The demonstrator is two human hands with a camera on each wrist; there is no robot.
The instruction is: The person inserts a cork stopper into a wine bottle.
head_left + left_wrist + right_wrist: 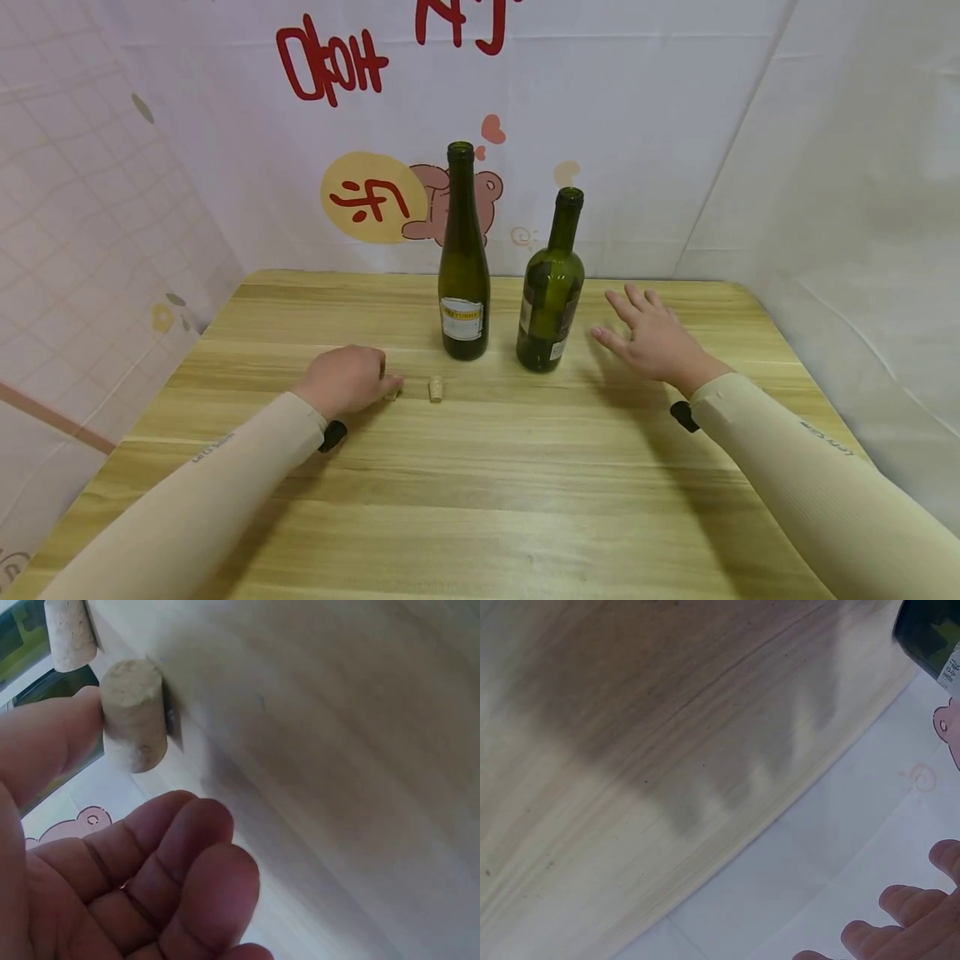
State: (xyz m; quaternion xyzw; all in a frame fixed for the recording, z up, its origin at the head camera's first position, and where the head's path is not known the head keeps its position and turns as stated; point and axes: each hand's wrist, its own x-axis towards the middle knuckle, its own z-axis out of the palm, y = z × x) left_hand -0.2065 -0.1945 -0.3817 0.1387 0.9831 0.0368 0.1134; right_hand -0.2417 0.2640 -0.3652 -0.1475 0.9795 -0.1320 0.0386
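Two small tan corks stand on the wooden table. My left hand is at the left cork, which it partly covers in the head view. In the left wrist view the thumb is at the side of that cork, while the loosely bent fingers stay apart from it. The other cork stands just to the right. Behind them are a tall green bottle with a white label and a shorter green bottle, both upright and uncorked. My right hand hovers right of the shorter bottle, fingers spread, holding nothing.
The wooden table ends at a white printed cloth hanging behind it. More pale cloth hangs along the right side, and a checked one along the left.
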